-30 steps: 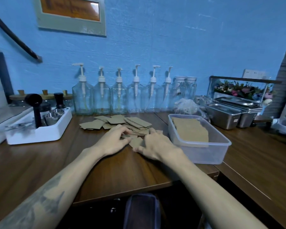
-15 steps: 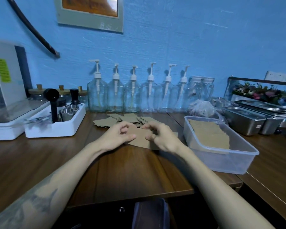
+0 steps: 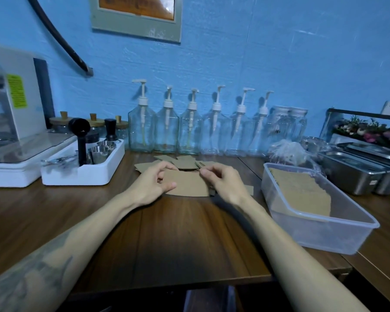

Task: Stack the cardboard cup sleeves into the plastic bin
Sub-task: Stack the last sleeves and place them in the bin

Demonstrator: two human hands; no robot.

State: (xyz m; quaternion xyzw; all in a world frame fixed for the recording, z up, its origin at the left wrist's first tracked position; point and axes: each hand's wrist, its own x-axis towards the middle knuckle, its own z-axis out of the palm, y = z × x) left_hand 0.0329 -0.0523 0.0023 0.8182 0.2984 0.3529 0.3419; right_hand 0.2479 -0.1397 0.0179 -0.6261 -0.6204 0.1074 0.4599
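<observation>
Six glass pump bottles line the blue wall, a white tray left, steel pans right.

The left hand and right hand hide the sleeve's ends.

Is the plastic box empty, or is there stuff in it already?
Not empty. The bin has no lid and already holds a stack of brown sleeves leaning toward its far end; the near end shows bare bottom.

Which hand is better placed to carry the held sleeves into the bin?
Right hand: it grips the sleeves on the side nearest the plastic bin; the left hand would cross over.
</observation>
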